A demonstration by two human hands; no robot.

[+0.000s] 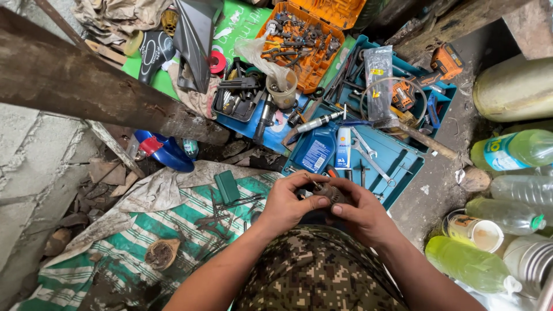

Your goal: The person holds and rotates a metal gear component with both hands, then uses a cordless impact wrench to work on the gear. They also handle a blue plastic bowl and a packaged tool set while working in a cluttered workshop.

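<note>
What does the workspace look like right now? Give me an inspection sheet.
Surface: green-and-white striped tarp on dirt floor.
Job's things: small dark metal part, held between both hands.
Clutter: open orange plastic tool case, blue plastic tray holding steel spanners, blue oil bottle.
Grippers: left hand and right hand both grip the part.
Cables: grey coiled wire by orange power tool.
Surroundings: clear plastic bottles at right, rough wooden beam.

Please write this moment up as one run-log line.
left hand: grips small dark metal part | right hand: holds same part | below: camouflage trousers | ahead: blue tool tray, wrenches
</note>
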